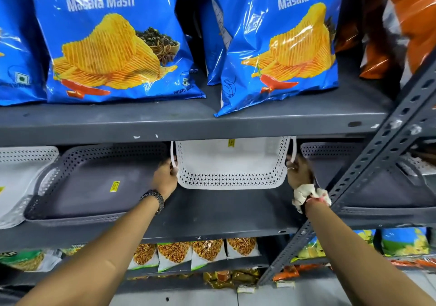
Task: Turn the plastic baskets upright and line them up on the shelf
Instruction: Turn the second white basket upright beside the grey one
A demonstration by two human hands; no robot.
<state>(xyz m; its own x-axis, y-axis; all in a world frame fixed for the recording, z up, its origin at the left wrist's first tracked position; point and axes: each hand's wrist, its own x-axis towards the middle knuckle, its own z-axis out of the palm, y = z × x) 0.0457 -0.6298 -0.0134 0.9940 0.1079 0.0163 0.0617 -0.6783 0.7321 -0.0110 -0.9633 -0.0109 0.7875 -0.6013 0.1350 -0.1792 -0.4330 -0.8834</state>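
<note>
Both hands have a closed grip on the white basket (232, 164), left hand (165, 175) on its left handle and right hand (298, 172) on the right one, with the open top tipped toward the camera. It sits on the middle shelf (212, 213) between a grey basket (92, 183) and another grey basket (368, 187). Blue chip bags (113, 41) stand on the shelf above.

The upper shelf board (188, 126) hides the far rim of the white basket (232, 164) and the tops of both its handles. The far-left white basket (21, 175) is cut by the frame edge. A slotted upright (377, 161) crosses the right grey basket (368, 187). The yellow sticker (115, 186) on the left grey basket (94, 180) is too small to read.
</note>
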